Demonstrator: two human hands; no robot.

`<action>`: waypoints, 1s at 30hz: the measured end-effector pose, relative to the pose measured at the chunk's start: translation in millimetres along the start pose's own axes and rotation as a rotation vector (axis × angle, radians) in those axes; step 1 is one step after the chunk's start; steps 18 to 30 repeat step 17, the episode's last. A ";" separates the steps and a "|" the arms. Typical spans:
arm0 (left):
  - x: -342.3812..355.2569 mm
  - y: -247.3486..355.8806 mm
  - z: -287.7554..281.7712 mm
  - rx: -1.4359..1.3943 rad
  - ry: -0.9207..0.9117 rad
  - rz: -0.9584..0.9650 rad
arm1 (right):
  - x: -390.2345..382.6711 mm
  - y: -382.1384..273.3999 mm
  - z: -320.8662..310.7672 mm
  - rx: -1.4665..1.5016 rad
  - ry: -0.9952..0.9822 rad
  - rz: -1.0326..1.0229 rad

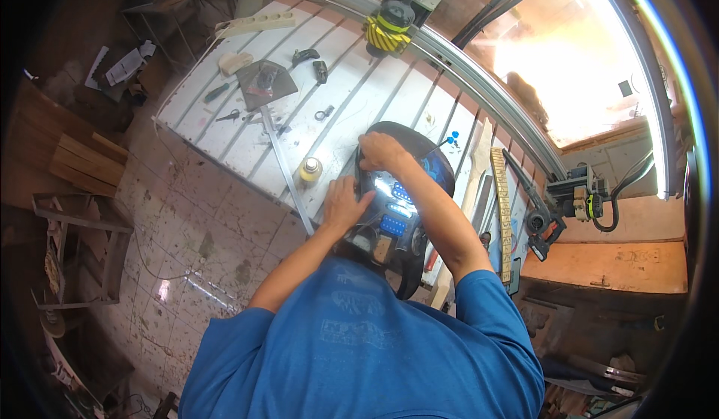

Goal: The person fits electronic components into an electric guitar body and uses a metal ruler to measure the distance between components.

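Note:
A dark, glossy electric guitar body lies at the bench's near edge. Blue pickups are set in its top, and light glints beside them. My right hand is closed at the body's far left edge, its fingers curled; whatever it grips is hidden beneath them. Nearer to me, my left hand rests against the left side of the body with its thumb stretched out and holds nothing visible. A small bottle of yellowish liquid stands left of the hands.
The white slatted bench carries a long metal ruler, a dark flat sheet, a screwdriver and a power strip. Guitar necks and a black power tool lie right. A machine head hangs over the far side.

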State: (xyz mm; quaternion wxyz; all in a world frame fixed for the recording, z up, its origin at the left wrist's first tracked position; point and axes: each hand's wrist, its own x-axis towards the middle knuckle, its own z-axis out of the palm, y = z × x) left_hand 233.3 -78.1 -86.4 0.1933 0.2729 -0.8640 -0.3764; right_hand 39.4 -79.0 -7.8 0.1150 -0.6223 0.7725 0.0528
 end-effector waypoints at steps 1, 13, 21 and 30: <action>0.3 0.3 -0.3 0.001 0.001 -0.001 | 1.9 1.1 4.1 -0.018 0.021 0.007; -0.9 -2.3 2.7 -0.005 0.036 0.029 | 0.8 -13.9 5.7 -0.029 0.034 0.097; -0.2 -1.2 1.1 -0.006 0.010 0.030 | -1.7 -8.6 -3.8 0.088 -0.043 0.122; -0.2 -1.2 1.1 -0.006 0.010 0.030 | -1.7 -8.6 -3.8 0.088 -0.043 0.122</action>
